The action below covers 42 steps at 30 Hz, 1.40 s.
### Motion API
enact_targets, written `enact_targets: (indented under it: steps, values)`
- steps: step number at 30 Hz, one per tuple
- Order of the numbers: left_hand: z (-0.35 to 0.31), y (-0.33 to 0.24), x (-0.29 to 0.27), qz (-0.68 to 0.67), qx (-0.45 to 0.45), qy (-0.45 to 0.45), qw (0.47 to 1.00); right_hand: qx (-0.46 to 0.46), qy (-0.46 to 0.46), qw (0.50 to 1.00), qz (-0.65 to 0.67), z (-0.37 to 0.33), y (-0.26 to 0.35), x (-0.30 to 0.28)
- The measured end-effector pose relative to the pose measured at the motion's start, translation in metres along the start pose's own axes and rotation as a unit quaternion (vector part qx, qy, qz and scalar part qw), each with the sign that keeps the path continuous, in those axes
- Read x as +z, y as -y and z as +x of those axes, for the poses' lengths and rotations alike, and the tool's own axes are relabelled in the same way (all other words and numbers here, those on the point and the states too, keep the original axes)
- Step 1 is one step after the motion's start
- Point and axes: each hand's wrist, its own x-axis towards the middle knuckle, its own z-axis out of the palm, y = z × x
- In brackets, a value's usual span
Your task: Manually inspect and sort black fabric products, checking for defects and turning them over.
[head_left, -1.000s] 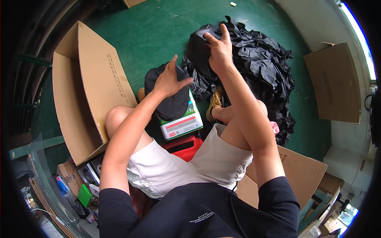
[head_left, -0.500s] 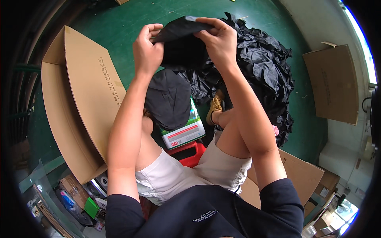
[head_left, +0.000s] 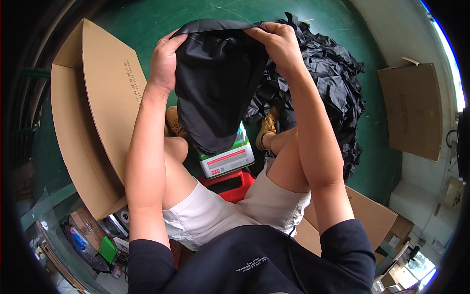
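Observation:
Between my raised hands a piece of black fabric [head_left: 218, 73] is spread wide, its top edge folded into a band, the rest hanging down in soft creases. My left hand [head_left: 164, 63] pinches its upper left corner, thumb on the near side. At the upper right corner my right hand [head_left: 280, 46] grips the same edge between thumb and fingers. Below, dark cloth covers the top of a white and green box-shaped container [head_left: 227, 160]; whether that cloth is a separate piece I cannot tell. A large crumpled heap of black fabric [head_left: 325, 73] lies beyond my right hand.
A tall open cardboard box [head_left: 110, 93] stands close by my left arm. Between my thighs is a red plastic piece [head_left: 240, 187]. Another cardboard box [head_left: 413, 110] leans at the right wall, with a carton flap [head_left: 372, 215] beside my right elbow. The floor [head_left: 161, 24] is green.
My hands have moved apart, the left one outward and slightly down. The black fabric, bunched and folded before, now hangs open and stretched between them.

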Motion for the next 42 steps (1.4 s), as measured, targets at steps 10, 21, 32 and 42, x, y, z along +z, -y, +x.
enact_targets:
  steps: [10,21,32,42]
  values:
    - [-0.013,-0.008,0.005,-0.164,-0.091,-0.017,0.982,-0.002,0.229,0.952,0.202,-0.010,-0.004,0.001]
    - [-0.059,0.014,0.072,0.524,0.300,0.128,0.787,-0.004,-0.054,0.963,0.262,0.012,-0.040,-0.001]
    - [-0.022,0.010,0.037,0.350,0.279,-0.164,0.879,-0.101,0.229,0.789,0.561,-0.008,-0.005,-0.010]
    - [-0.027,0.003,0.033,0.166,-0.055,0.162,0.971,-0.140,0.405,0.733,0.528,-0.013,-0.003,-0.012]
